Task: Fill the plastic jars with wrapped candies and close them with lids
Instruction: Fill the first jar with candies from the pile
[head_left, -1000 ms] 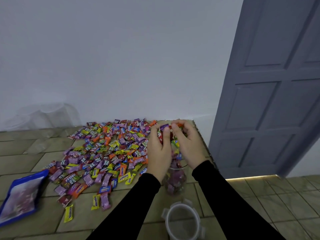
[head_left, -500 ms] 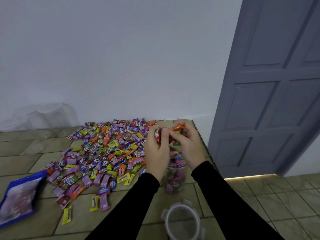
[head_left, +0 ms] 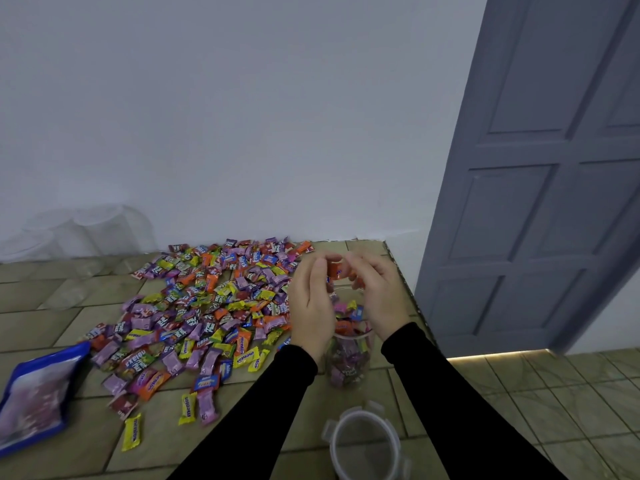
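Both hands hang above the jar (head_left: pixel 349 355), which stands on the tiled table (head_left: pixel 41 327) near its right edge, part-filled with candies. The left hand (head_left: pixel 311 299) and right hand (head_left: pixel 377 296) curl around an orange candy (head_left: pixel 335 270) between them — blurred. Left of the jar sprawls the candy pile (head_left: pixel 207 306); a lid (head_left: pixel 363 445) lies nearer, a blue bag (head_left: pixel 34 393) far left, empty jars (head_left: pixel 79 230) by the wall.

Surface: tiled top (head_left: pixel 41 323), tan tiles, dark grout, set against the wall.
Candies (head_left: pixel 207 306): wide loose heap of wrapped sweets across the middle.
Jar (head_left: pixel 349 362): clear, upright, part filled, just right of the heap.
Lid (head_left: pixel 365 445): clear, near edge, in front of the jar.
Bag (head_left: pixel 34 393): blue, flat, far left.
Empty jars (head_left: pixel 83 233): clear, back left by the wall.
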`<state>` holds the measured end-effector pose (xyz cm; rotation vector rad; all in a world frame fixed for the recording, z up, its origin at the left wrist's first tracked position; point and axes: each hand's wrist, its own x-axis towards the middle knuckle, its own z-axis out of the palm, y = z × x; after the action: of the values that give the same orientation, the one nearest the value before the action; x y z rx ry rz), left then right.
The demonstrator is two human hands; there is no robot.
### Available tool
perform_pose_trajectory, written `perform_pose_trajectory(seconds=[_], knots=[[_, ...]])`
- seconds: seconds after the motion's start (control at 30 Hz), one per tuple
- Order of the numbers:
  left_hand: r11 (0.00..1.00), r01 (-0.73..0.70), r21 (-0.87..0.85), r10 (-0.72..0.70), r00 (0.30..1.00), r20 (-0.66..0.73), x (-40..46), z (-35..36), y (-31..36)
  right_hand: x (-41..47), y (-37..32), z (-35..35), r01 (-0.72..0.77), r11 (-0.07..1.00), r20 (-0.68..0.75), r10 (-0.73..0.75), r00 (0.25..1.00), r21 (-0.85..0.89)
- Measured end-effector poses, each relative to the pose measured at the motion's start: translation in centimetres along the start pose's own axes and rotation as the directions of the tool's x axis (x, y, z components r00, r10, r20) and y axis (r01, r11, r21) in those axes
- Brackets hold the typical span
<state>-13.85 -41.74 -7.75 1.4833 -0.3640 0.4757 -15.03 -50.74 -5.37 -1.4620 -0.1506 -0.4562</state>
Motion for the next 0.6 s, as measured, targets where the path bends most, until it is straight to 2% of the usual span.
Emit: perform_pose_trajectory(seconds=[0.2, 0.4, 0.6], knots=[[0.997, 0.053, -0.049, -0.053, 0.998, 0.016, 0.2, -0.1, -0.8, 0.0, 0.4, 0.1, -0.002, 0.999, -0.050, 0.000, 0.999, -0.044], [0.996, 0.072, -0.049, -0.071, 0.997, 0.017, 0.4, -0.1, -0.8, 0.3, 0.2, -0.1, -0.078, 0.996, -0.057, 0.080, 0.995, 0.033], [0.994, 0.108, 0.016, -0.108, 0.994, -0.007, 2.1, -1.4, -0.6, 3.1, -0.5, -0.8, -0.117, 0.988, -0.034, 0.114, 0.993, -0.102]])
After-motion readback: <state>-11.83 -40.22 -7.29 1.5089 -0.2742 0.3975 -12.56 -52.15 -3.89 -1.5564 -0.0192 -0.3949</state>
